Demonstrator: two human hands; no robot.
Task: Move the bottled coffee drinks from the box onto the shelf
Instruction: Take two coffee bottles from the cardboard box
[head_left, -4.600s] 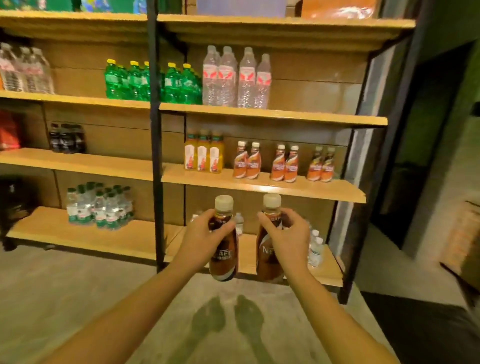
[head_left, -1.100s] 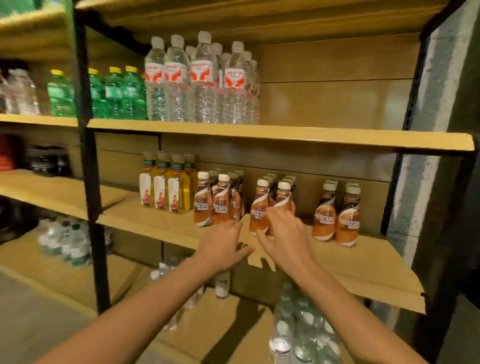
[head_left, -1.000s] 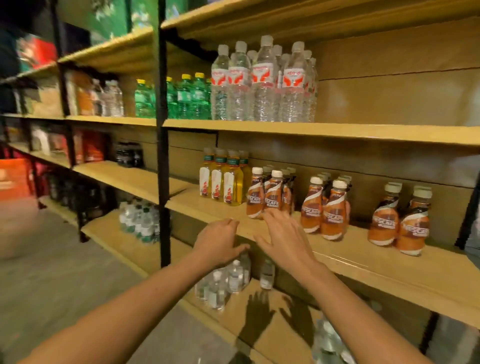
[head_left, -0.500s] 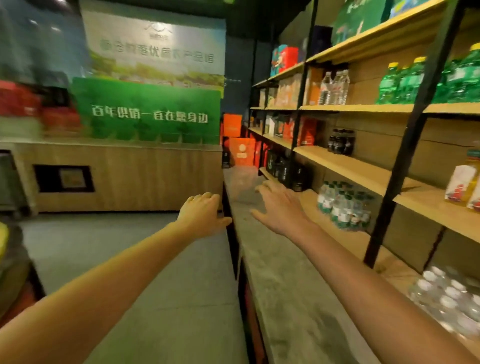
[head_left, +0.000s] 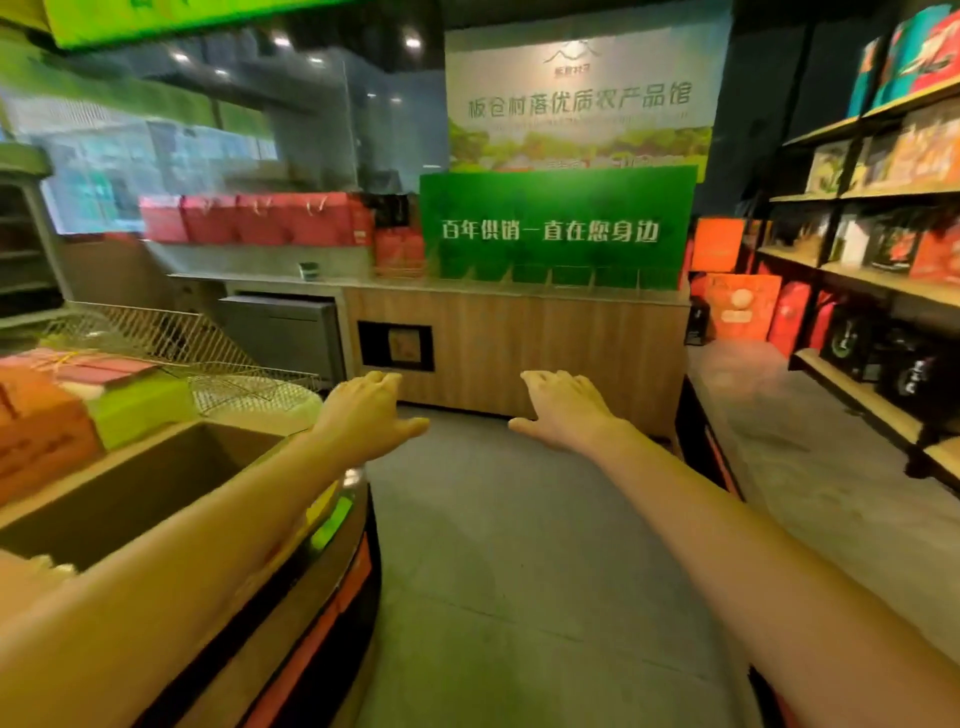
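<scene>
Both my arms reach forward over the floor, and both hands hold nothing. My left hand (head_left: 369, 413) hovers palm down with relaxed fingers, just past the corner of an open cardboard box (head_left: 171, 452) at the lower left. My right hand (head_left: 563, 410) is stretched out beside it, fingers loose. A pale bottle cap (head_left: 44, 564) shows faintly inside the box near its left edge; the rest of the box's inside is dark. The drinks shelf with the coffee bottles is out of view.
The box stands on a round-edged display stand (head_left: 311, 587) with orange and green packages (head_left: 47, 410) and wire baskets (head_left: 171, 338). A wooden counter (head_left: 519, 353) with a green sign (head_left: 556, 228) is ahead. Shelves (head_left: 878, 280) of boxed goods line the right. Grey floor (head_left: 519, 571) lies between.
I have turned left, away from the drinks shelf where both bottles were set down. The counter and the box now fill the view, and both empty hands stay stretched ahead.
</scene>
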